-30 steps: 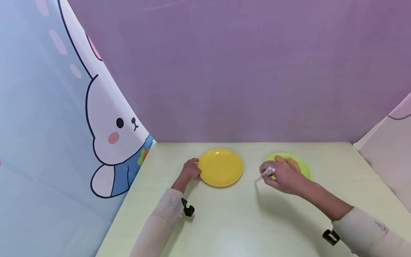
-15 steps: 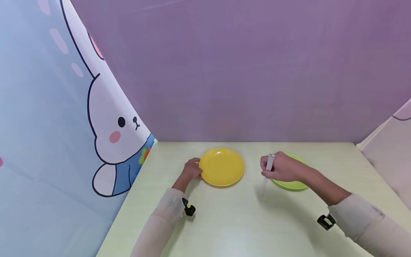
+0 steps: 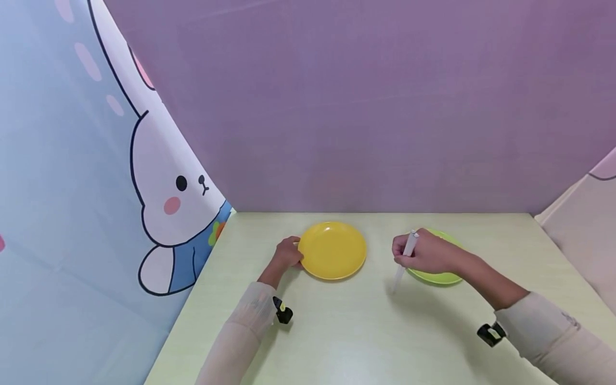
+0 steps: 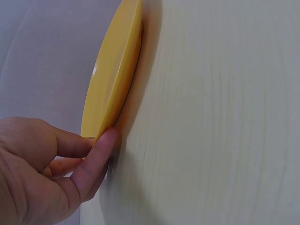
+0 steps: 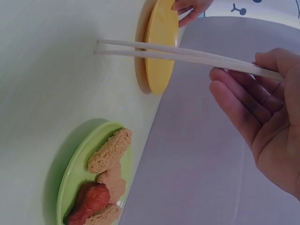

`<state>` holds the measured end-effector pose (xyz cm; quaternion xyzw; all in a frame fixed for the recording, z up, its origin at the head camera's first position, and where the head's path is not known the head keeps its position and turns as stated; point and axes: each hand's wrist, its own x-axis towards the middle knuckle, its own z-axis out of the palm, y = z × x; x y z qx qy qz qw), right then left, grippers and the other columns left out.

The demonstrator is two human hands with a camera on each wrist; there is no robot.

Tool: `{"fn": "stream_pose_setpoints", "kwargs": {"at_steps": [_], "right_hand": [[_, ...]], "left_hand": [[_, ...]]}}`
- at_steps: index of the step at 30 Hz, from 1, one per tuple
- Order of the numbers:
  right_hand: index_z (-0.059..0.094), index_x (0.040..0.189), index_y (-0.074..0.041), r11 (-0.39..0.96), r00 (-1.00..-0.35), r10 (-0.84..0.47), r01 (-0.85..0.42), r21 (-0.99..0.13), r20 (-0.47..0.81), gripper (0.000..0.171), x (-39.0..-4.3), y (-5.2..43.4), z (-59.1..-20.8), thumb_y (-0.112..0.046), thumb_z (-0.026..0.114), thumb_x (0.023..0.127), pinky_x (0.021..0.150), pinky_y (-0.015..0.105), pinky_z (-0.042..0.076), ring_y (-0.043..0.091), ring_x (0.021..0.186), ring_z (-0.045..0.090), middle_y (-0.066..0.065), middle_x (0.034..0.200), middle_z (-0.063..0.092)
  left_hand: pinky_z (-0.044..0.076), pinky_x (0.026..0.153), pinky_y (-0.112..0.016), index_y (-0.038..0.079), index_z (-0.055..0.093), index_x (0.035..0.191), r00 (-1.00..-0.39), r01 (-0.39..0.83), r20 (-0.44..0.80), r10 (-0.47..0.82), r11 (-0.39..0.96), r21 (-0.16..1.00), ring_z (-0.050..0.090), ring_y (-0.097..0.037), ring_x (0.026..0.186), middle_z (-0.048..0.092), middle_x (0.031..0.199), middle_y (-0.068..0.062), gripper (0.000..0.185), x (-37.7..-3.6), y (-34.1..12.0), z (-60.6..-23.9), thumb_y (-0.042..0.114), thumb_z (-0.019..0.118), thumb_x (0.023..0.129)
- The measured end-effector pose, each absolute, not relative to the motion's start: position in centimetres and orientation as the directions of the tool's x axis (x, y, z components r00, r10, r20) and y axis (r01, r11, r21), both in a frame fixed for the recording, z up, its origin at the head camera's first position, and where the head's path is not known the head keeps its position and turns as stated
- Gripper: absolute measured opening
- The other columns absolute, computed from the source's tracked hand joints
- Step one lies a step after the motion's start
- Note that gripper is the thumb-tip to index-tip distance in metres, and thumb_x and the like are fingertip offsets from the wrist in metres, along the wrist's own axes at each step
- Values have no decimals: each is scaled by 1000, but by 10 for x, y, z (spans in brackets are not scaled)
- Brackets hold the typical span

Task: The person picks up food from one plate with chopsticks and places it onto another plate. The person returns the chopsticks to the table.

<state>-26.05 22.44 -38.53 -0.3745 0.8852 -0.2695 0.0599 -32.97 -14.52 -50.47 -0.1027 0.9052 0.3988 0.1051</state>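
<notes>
My left hand [image 3: 287, 253] pinches the left rim of a round yellow plate [image 3: 332, 250], thumb and fingers on either side of the edge in the left wrist view. The plate holds no food. My right hand [image 3: 425, 252] grips a pair of pale chopsticks [image 5: 187, 54], their tips close together with nothing between them, pointing down over the table. Behind that hand lies a light green plate [image 3: 440, 279], partly covered by it. On the green plate, the right wrist view shows several breaded brown pieces [image 5: 110, 151] and a glossy red drumstick-shaped piece [image 5: 91, 199].
Both plates stand on a pale wood-grain table [image 3: 337, 331], with bare tabletop between them and in front. A purple panel [image 3: 356, 107] rises along the table's far edge. At the left is a blue wall [image 3: 58, 214] with a cartoon rabbit.
My right hand has turned, so the chopsticks now point down rather than sideways to the left. The food on the green plate has become hidden in the head view. My left hand stays put.
</notes>
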Motion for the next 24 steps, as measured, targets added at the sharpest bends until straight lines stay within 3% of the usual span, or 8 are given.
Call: {"fn": "stream_pose_setpoints", "kwargs": {"at_steps": [10, 17, 24], "right_hand": [[70, 99, -15, 550, -815, -561, -497, -671, 145, 8, -260, 239, -389, -15, 62, 101, 50, 25, 56, 6, 54, 61, 6, 77, 69], [72, 108, -3, 507, -883, -393, -442, -740, 258, 17, -264, 257, -395, -14, 61, 101, 48, 28, 59, 15, 56, 70, 15, 81, 75], [67, 115, 2, 456, -942, -205, -332, -826, 265, 27, -263, 279, -405, -20, 55, 105, 48, 30, 59, 20, 59, 71, 16, 82, 74]], "left_hand": [[61, 57, -26, 4, 51, 146, -955, -275, -281, -96, 641, 717, 72, -17, 62, 69, 118, -22, 66, -331, -147, -505, -7, 64, 82], [61, 56, -25, 4, 51, 146, -953, -282, -284, -102, 636, 718, 71, -15, 60, 70, 113, -21, 67, -331, -146, -504, -7, 63, 81], [61, 56, -25, 4, 52, 146, -949, -298, -296, -110, 621, 725, 69, -13, 58, 71, 108, -20, 67, -331, -145, -503, -8, 62, 81]]}}
